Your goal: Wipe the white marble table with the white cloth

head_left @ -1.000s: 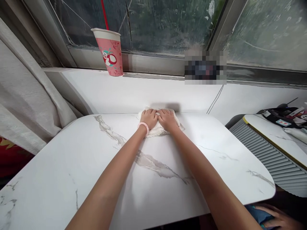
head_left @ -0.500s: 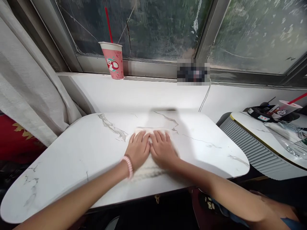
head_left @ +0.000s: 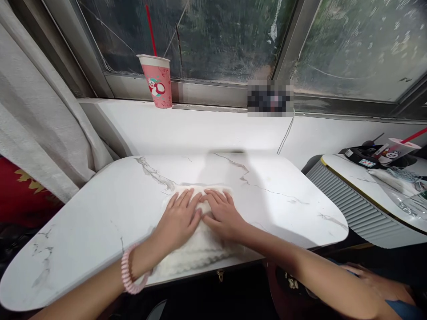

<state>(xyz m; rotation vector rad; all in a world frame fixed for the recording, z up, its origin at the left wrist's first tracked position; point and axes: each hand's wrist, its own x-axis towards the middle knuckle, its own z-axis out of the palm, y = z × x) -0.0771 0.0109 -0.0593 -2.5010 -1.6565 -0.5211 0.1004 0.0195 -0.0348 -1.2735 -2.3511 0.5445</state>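
A white cloth [head_left: 200, 253] with a wavy front edge lies flat on the white marbled tabletop [head_left: 110, 200], close to the table's front edge. My left hand [head_left: 180, 215] presses on its left part with fingers stretched out and a pink coil band [head_left: 128, 269] on the wrist. On its right part rests my right hand [head_left: 223, 215], palm down, fingers extended and pointing away to the left. The fingertips of both hands lie near the cloth's far edge, and the two hands almost meet at the middle.
A pink paper cup [head_left: 158, 82] with a red straw stands on the window ledge. Farther right on the ledge is a blurred dark object [head_left: 270, 98] with a cord. A side cabinet [head_left: 353, 209] at right holds another cup [head_left: 392, 151] and clutter. A curtain [head_left: 43, 89] hangs at left.
Both hands and the cloth have slid slightly left and toward me. The left hand has shifted farther than the right, and the coil band sits lower on the forearm side.
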